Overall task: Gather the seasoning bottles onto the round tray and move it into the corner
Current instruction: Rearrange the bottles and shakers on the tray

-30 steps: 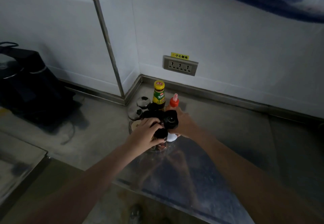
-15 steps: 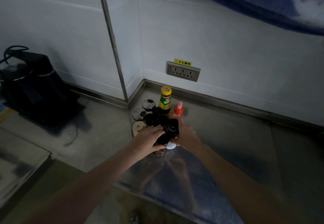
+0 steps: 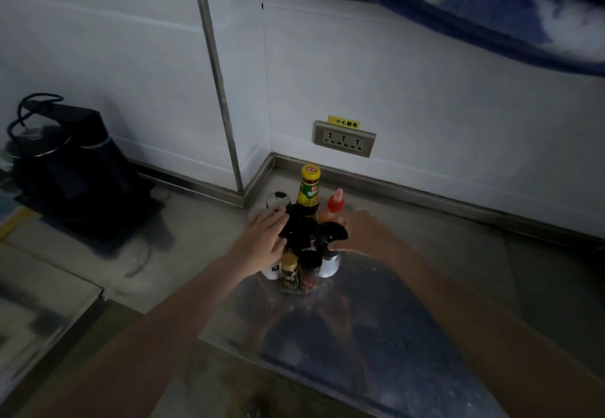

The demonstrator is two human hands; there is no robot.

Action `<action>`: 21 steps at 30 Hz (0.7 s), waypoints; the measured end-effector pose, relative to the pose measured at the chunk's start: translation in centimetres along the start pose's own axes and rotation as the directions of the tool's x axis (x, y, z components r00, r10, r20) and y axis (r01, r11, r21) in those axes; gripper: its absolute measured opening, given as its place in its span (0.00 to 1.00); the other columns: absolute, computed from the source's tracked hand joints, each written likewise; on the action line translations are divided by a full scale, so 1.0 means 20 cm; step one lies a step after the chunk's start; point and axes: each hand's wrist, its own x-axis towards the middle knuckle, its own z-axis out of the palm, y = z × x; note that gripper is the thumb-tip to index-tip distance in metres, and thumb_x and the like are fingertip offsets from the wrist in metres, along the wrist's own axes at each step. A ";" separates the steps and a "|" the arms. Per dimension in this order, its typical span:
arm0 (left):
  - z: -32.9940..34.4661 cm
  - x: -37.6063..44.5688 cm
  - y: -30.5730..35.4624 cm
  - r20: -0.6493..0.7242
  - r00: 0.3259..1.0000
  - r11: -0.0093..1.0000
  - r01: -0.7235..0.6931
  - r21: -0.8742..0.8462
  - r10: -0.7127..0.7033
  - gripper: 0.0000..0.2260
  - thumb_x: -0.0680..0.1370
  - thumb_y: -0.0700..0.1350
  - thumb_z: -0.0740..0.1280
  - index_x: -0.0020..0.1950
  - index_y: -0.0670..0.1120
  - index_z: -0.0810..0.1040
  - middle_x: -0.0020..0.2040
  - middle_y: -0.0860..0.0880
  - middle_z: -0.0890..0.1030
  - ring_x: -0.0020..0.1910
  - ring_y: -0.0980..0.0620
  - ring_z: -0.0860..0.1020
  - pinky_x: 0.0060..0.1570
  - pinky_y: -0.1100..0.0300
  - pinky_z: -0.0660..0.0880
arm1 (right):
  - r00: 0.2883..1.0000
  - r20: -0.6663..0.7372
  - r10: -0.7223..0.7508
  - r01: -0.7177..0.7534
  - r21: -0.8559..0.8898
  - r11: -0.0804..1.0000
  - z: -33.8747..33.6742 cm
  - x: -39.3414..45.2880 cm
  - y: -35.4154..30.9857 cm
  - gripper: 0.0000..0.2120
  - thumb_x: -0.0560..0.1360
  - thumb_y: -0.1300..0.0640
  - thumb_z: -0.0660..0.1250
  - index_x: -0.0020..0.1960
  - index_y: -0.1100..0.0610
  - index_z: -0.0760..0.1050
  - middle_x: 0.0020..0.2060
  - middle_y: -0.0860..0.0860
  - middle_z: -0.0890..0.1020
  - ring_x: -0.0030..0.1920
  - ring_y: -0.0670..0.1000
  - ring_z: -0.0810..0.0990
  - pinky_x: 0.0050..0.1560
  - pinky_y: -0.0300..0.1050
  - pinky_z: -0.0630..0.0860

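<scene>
Both forearms are bare, no sleeves or gloves.

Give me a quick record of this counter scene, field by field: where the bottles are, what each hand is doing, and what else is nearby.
bottles: clustered on the round tray, near the wall corner
tallest: yellow-capped bottle, at the back
left hand: resting against the cluster's left side
right hand: against its right side
nearby: wall socket, black kettle

yellow sticker [image 3: 343, 122] reading 小心触电 above wall socket [image 3: 343, 139] (bottle labels illegible)
</scene>
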 end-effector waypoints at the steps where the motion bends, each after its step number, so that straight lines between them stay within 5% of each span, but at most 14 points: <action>1: 0.01 0.00 -0.01 0.089 0.996 1.000 0.002 0.031 -0.005 0.26 0.81 0.48 0.55 0.76 0.42 0.52 0.77 0.45 0.51 0.77 0.48 0.48 0.74 0.54 0.45 | 1.000 -0.017 -0.001 0.001 -0.021 1.000 0.01 0.01 0.00 0.22 0.70 0.50 0.71 0.62 0.55 0.72 0.55 0.53 0.79 0.56 0.53 0.78 0.55 0.47 0.76; 3: 0.03 -0.01 -0.03 0.197 0.980 0.997 0.006 0.075 -0.021 0.27 0.81 0.49 0.54 0.76 0.43 0.46 0.78 0.46 0.46 0.77 0.49 0.45 0.75 0.53 0.45 | 0.994 -0.088 -0.068 0.055 -0.139 0.989 0.01 0.03 -0.01 0.18 0.71 0.51 0.68 0.60 0.54 0.73 0.56 0.53 0.77 0.59 0.55 0.75 0.57 0.48 0.73; 7: 0.04 -0.02 -0.05 0.186 0.983 0.999 -0.009 0.038 0.002 0.29 0.80 0.48 0.56 0.76 0.44 0.46 0.78 0.46 0.46 0.77 0.48 0.46 0.74 0.54 0.46 | 0.952 -0.117 -0.283 0.234 -0.319 0.918 0.01 0.06 -0.09 0.20 0.71 0.46 0.68 0.58 0.57 0.74 0.60 0.55 0.74 0.65 0.57 0.67 0.68 0.56 0.63; 10: 0.01 -0.05 -0.09 -0.056 0.998 0.995 -0.025 -0.099 0.019 0.26 0.76 0.44 0.66 0.71 0.38 0.63 0.73 0.39 0.64 0.70 0.41 0.66 0.69 0.49 0.63 | 0.917 0.049 -0.396 0.379 -0.420 0.825 0.05 0.03 -0.19 0.20 0.72 0.45 0.67 0.58 0.56 0.74 0.57 0.53 0.74 0.61 0.55 0.68 0.66 0.55 0.63; 12: -0.01 -0.07 -0.14 -0.173 0.985 0.994 -0.002 -0.108 -0.017 0.19 0.72 0.40 0.69 0.62 0.37 0.74 0.62 0.38 0.76 0.59 0.39 0.77 0.58 0.46 0.73 | 0.914 0.159 -0.372 0.398 -0.519 0.756 0.09 0.03 -0.22 0.21 0.72 0.44 0.65 0.60 0.56 0.71 0.57 0.54 0.74 0.61 0.55 0.67 0.64 0.53 0.62; 15: -0.04 -0.10 -0.19 -0.199 0.980 0.997 0.013 -0.073 -0.028 0.14 0.71 0.46 0.65 0.52 0.39 0.78 0.49 0.41 0.80 0.48 0.41 0.80 0.47 0.52 0.77 | 0.924 0.199 -0.325 0.380 -0.564 0.734 0.11 0.05 -0.22 0.23 0.73 0.45 0.65 0.63 0.56 0.69 0.59 0.54 0.73 0.63 0.56 0.67 0.66 0.55 0.59; 21: -0.02 -0.14 -0.11 -0.104 0.964 0.969 -0.236 0.078 0.244 0.19 0.65 0.51 0.75 0.52 0.46 0.80 0.50 0.47 0.81 0.49 0.49 0.81 0.50 0.54 0.78 | 0.920 0.228 -0.320 0.393 -0.541 0.744 0.10 0.06 -0.23 0.20 0.72 0.44 0.65 0.59 0.55 0.71 0.55 0.52 0.76 0.60 0.55 0.68 0.65 0.54 0.60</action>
